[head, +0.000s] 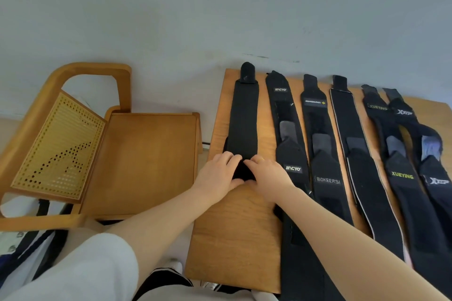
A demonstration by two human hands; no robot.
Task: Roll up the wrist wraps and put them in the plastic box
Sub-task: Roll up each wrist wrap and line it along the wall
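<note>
My left hand [218, 170] and right hand [267, 171] curled over the rolled near end of the plain black wrist wrap [243, 117], hiding most of it. The wrap ran lengthwise toward the table's [234, 239] far edge, along its left side. Five branded wraps [325, 154] lay parallel rightward; a wooden chair [146, 159] stood left.

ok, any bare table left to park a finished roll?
Yes: the table near strip below both hands, left of the IINCYO wrap. Also the chair seat beside it. Right of that, wraps lie side by side with only thin gaps.
</note>
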